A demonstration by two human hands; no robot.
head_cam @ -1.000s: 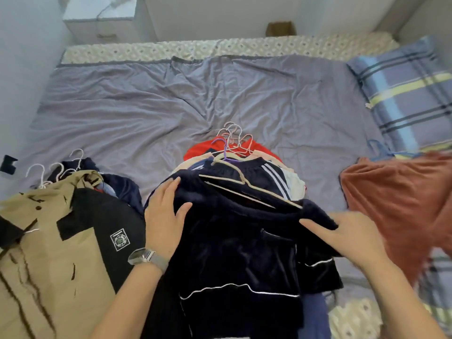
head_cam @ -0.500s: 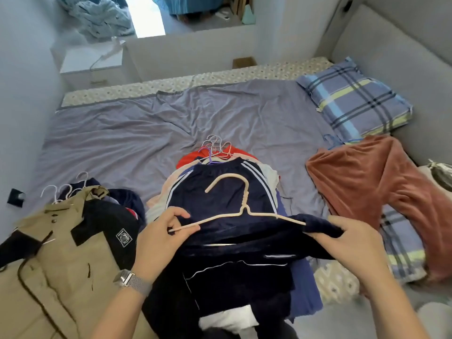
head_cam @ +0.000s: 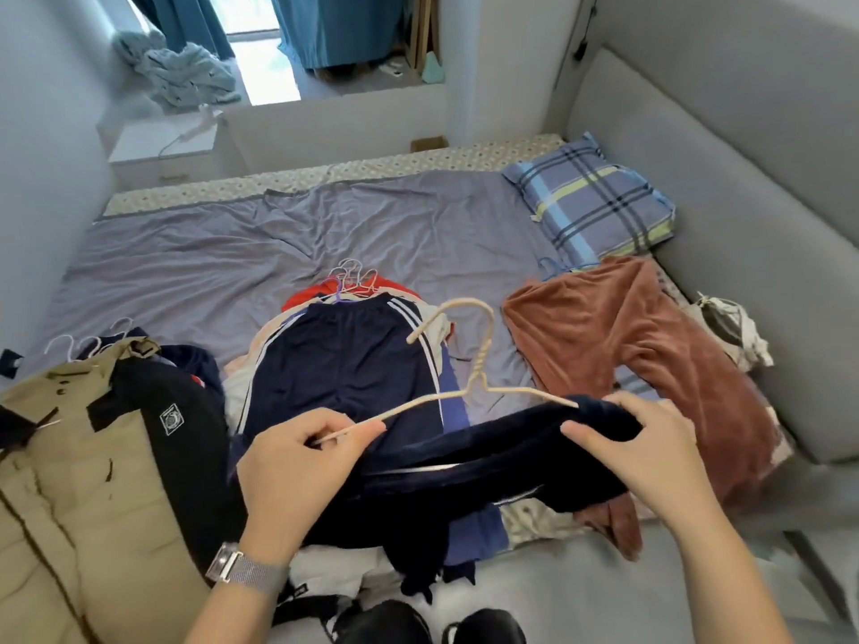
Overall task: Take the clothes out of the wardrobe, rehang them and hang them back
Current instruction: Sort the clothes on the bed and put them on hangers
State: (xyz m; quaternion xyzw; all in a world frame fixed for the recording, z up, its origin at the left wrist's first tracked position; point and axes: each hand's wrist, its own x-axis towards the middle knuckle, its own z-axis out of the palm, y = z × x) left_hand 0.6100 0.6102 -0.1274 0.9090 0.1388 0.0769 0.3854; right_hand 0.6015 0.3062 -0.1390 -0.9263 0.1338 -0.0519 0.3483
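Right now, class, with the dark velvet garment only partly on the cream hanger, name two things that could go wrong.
1. The dark velvet garment covers only the right end of the cream hanger; the left hand pinches the bare left end, so the cloth may slide off if tilted.
2. The garment's loose folds droop over the clothes pile on the bed, so lifting could drag or catch those clothes and their hangers.

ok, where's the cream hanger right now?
Head view, centre: the cream hanger is held up over the bed, left hand pinching its left arm, its right arm inside the dark velvet garment gripped by the right hand.
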